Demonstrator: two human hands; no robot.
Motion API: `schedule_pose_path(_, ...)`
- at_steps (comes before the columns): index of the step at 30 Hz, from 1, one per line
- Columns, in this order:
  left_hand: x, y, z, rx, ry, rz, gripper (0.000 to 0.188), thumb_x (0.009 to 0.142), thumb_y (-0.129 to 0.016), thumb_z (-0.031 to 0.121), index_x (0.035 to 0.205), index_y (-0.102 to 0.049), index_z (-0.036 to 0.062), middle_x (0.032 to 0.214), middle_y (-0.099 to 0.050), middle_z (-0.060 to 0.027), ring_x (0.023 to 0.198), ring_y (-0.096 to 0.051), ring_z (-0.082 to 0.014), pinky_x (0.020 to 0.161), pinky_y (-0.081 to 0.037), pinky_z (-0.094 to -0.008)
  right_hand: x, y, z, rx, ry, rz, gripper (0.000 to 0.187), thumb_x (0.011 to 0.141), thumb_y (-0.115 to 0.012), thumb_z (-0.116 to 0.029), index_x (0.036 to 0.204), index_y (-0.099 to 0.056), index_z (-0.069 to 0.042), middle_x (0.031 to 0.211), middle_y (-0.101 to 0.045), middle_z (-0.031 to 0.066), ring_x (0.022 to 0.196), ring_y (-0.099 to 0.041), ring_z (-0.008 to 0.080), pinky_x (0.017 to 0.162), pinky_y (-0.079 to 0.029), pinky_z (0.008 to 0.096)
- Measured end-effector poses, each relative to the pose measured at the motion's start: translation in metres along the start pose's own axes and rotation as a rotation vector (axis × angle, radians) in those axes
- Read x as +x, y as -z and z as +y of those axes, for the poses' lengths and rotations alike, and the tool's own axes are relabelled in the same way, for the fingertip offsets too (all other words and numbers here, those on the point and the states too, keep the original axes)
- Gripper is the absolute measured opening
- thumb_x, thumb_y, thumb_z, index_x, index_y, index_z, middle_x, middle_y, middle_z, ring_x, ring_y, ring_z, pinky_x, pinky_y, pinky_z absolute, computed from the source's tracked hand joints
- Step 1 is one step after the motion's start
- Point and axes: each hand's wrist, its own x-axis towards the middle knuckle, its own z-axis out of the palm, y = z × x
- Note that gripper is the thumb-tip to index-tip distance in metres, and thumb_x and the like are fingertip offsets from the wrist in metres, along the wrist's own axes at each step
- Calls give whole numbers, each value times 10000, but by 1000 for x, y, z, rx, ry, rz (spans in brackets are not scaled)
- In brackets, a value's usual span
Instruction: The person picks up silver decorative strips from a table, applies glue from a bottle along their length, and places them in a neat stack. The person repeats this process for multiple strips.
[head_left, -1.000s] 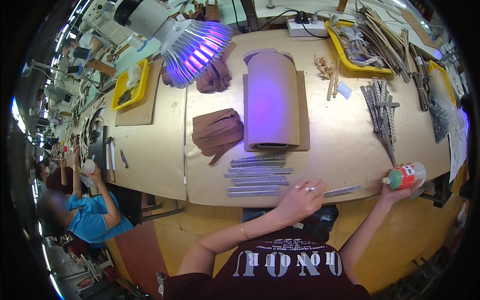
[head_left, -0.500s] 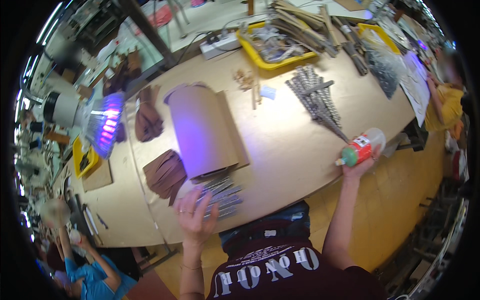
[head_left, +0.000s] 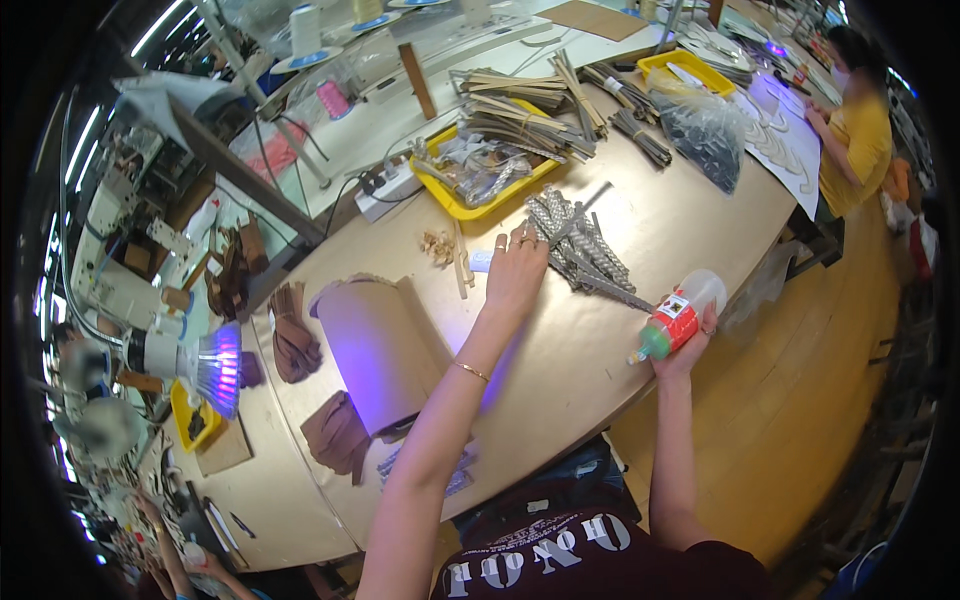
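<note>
My left hand point(head_left: 516, 268) reaches far across the table to a fanned pile of grey and silver braided strips point(head_left: 590, 245). Its fingers are bent together at the near-left edge of the pile, closed on strip ends; the exact hold is partly hidden. On the right, my right hand point(head_left: 688, 352) is wrapped around a translucent squeeze bottle point(head_left: 676, 320) with a red label and green shoulder. The bottle lies tilted, its nozzle pointing lower left, above the table's front edge. More silver strips point(head_left: 460, 472) lie under my left forearm, partly covered by it.
A rolled brown sheet point(head_left: 375, 350) stands left of my arm, with brown strip bundles point(head_left: 336, 434) beside it. A lamp point(head_left: 212, 370) glows purple at left. Behind lie a yellow tray point(head_left: 470, 208), bundled sticks point(head_left: 530, 110) and a plastic bag point(head_left: 705, 140). A person in yellow point(head_left: 860, 145) sits at right.
My left hand has gone from the silver strips by the rolled sheet up and right to the braided pile. My right hand still holds the bottle. The whole view has shifted.
</note>
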Motion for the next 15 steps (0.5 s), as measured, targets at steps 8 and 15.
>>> schedule_pose_path(8, -24, -3, 6, -122, -4, 10, 63, 833, -581, 104, 870, -617, 67, 986, -665, -91, 1049, -604, -236, 976, -387, -433, 1, 3, 2, 40, -9, -21, 553, 890, -537, -528, 1099, -550, -15, 845, -613, 83, 714, -629, 183, 613, -544, 313)
schedule_pose_path(15, -38, 5, 15, -194, 50, 139, 133, 831, -594, 112, 942, -644, 59, 1091, -631, -110, 1036, -597, -246, 946, -398, -421, 3, 2, 1, 51, -6, 44, 594, 859, -569, -540, 1109, -537, -3, 854, -619, 122, 707, -639, 227, 581, -555, 327)
